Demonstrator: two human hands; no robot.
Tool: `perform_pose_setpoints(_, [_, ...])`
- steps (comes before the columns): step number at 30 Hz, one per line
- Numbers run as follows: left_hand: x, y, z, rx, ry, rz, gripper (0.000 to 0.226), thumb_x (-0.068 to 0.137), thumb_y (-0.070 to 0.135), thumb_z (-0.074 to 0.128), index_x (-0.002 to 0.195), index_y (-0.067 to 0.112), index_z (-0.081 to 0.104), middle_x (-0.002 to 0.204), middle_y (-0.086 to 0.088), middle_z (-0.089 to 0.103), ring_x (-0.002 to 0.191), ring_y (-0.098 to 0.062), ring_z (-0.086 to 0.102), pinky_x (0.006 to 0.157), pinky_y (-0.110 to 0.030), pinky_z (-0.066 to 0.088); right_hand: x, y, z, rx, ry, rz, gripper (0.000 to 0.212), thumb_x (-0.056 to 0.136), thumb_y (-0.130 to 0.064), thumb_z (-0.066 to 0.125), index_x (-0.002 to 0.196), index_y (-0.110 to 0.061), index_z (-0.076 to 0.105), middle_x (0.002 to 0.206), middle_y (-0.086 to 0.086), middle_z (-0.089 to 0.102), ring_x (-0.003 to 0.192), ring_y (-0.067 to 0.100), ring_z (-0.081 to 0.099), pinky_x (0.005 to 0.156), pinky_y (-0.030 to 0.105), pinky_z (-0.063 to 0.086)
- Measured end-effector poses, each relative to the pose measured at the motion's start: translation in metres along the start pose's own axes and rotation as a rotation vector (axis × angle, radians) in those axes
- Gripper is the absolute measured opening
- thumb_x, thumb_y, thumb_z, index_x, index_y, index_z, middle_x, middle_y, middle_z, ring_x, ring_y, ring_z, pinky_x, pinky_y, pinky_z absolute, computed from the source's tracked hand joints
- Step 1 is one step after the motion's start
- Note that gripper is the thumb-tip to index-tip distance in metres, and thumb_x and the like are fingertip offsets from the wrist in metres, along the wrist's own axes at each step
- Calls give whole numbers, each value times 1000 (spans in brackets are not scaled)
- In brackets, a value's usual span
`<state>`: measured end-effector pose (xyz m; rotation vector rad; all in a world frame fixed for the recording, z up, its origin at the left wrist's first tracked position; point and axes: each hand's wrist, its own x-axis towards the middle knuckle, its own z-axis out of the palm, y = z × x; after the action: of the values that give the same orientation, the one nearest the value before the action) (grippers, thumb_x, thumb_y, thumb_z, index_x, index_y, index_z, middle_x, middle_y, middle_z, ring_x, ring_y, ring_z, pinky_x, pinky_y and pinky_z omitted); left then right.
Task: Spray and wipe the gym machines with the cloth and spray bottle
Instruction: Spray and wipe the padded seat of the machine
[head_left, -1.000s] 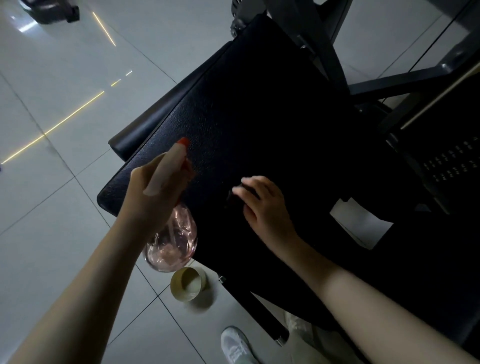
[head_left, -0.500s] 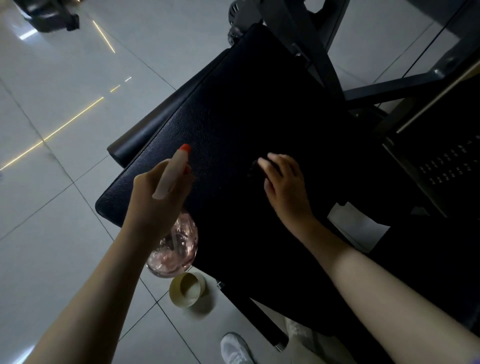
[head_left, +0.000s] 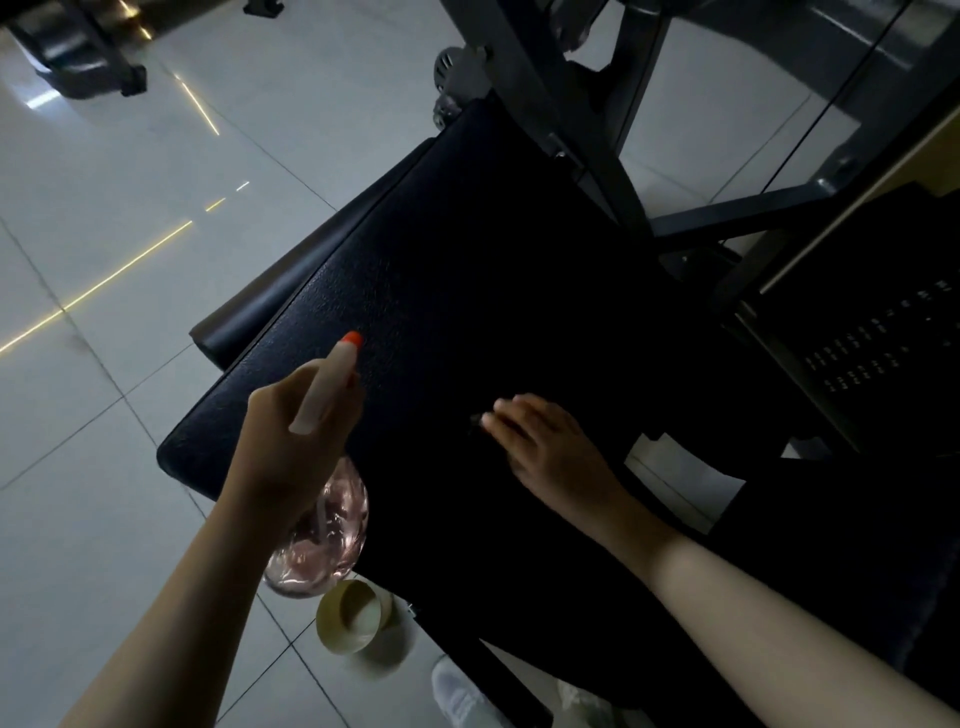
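My left hand (head_left: 291, 441) grips a spray bottle (head_left: 324, 530) with a clear pinkish body, a white head and an orange nozzle tip, which points over the black padded seat (head_left: 467, 270) of the gym machine. My right hand (head_left: 545, 441) lies flat on the pad with fairly straight fingers. A small dark cloth (head_left: 475, 420) shows at its fingertips; most of it is hidden under the hand and hard to tell from the black pad.
A second black pad (head_left: 291, 291) sits along the seat's left edge. Grey metal frame bars (head_left: 587, 130) rise behind, and a weight stack (head_left: 878, 343) stands at the right. A yellowish tape roll (head_left: 348, 616) and my white shoe (head_left: 462, 691) are on the tiled floor.
My right hand slid away across the pad and has come back toward me and to the left. My left hand still holds the bottle in much the same place.
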<state>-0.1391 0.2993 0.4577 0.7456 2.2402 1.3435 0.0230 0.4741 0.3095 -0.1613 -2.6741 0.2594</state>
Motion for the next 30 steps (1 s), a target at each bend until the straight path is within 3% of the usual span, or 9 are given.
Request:
perform_pose_setpoints(4, [2, 0, -1, -9, -5, 1, 76, 73, 73, 53, 74, -3, 51, 75, -34, 50, 65, -50, 46, 58, -52, 44, 57, -18, 7, 123, 162, 639, 39, 88, -15, 47, 124, -5, 58, 127, 18, 55, 119, 34, 47, 93, 46, 49])
perform_pose_setpoints(6, [1, 0, -2, 12, 3, 26, 72, 75, 65, 50, 76, -7, 51, 75, -35, 50, 62, -46, 45, 54, -41, 42, 81, -42, 14, 171, 194, 782, 40, 88, -17, 45, 123, -4, 58, 128, 18, 54, 118, 34, 47, 96, 44, 44])
perform_pose_setpoints(8, [2, -2, -2, -9, 10, 12, 64, 76, 65, 51, 70, 0, 52, 71, -33, 47, 53, -32, 40, 52, -31, 37, 81, -65, 21, 175, 179, 605, 44, 86, -20, 43, 124, -3, 56, 126, 18, 56, 114, 30, 45, 97, 41, 42])
perform_pose_setpoints(11, [6, -4, -2, -32, -34, -23, 59, 77, 70, 53, 64, 12, 52, 62, -21, 44, 53, -23, 40, 57, -37, 36, 51, -78, 20, 208, 42, 136, 43, 87, -23, 48, 127, -8, 49, 128, 13, 54, 115, 29, 45, 97, 41, 42])
perform_pose_setpoints(14, [9, -5, -2, -34, -59, -39, 57, 80, 65, 51, 61, 12, 48, 60, -12, 46, 52, -22, 40, 56, -38, 37, 32, -46, 13, 100, -67, -106, 39, 86, -26, 50, 123, -14, 57, 124, 8, 59, 116, 26, 46, 97, 39, 41])
perform_pose_setpoints(19, [17, -4, -1, -98, -69, -98, 71, 81, 62, 56, 67, -5, 38, 63, -12, 37, 57, -22, 34, 60, -42, 35, 44, 32, -4, -17, -8, -34, 37, 86, -15, 52, 122, -13, 59, 121, 12, 61, 115, 29, 48, 97, 40, 42])
perform_pose_setpoints(23, [19, -5, -2, -89, -132, -104, 69, 78, 62, 57, 70, -6, 47, 65, -25, 44, 59, -34, 40, 64, -47, 41, 69, 11, -2, 95, 137, 559, 43, 88, -14, 36, 126, -10, 57, 129, 15, 54, 120, 35, 47, 96, 48, 46])
perform_pose_setpoints(25, [21, -3, 1, -100, -174, -109, 78, 80, 62, 57, 78, -16, 47, 72, -36, 47, 60, -38, 43, 63, -45, 41, 68, -11, 7, 119, 183, 680, 43, 88, -15, 37, 127, -11, 56, 132, 13, 52, 124, 32, 42, 98, 46, 44])
perform_pose_setpoints(30, [41, 8, 7, -100, -231, -127, 72, 85, 58, 59, 75, -13, 52, 69, -27, 53, 62, -25, 51, 64, -41, 42, 14, 30, -6, 90, -26, 81, 34, 100, -28, 33, 130, -16, 46, 131, 9, 52, 123, 29, 43, 101, 41, 41])
